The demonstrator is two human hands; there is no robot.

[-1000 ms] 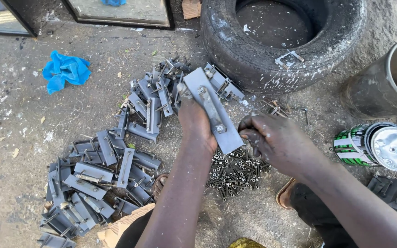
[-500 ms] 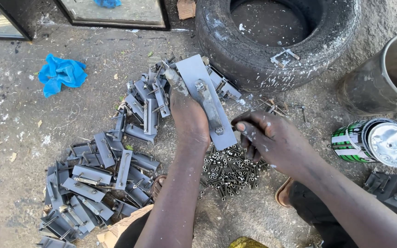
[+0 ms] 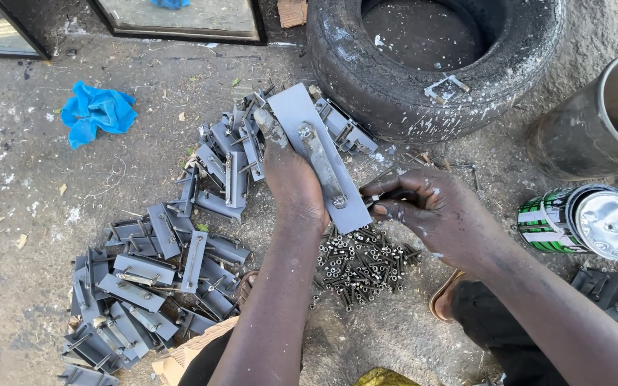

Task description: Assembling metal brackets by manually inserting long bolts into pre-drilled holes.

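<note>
Outdoor dirt floor [image 3: 30,236] served as the work area, w/ an old tyre [image 3: 430,64] at the top and framed mirrors along the far edge; left hand [image 3: 291,179] was clamped on a flat grey metal plate [image 3: 309,136] held tilted above the floor, a narrow bar [image 3: 323,168] fixed along its face by a bolt at each end; right hand [image 3: 430,207] was pinched shut on a small part at the plate's lower edge, prob. a screw, too small to tell. Progress, as a judgement: a big heap of like grey metal pieces [image 3: 151,279] lay left of the arms, another bunch [image 3: 230,157] behind the plate; can't tell which were finished; pile of loose screws [image 3: 359,264] under the hands was still large, so plenty seemed left. Containers: green-striped tin can [image 3: 584,221] lay on its side at right, shiny end facing up, contents not visible; grey metal bucket [image 3: 609,121] near it, inside cut off by the edge; tyre's hollow showed only bare floor. Blue rag [image 3: 94,114] lay well apart at left.
</note>
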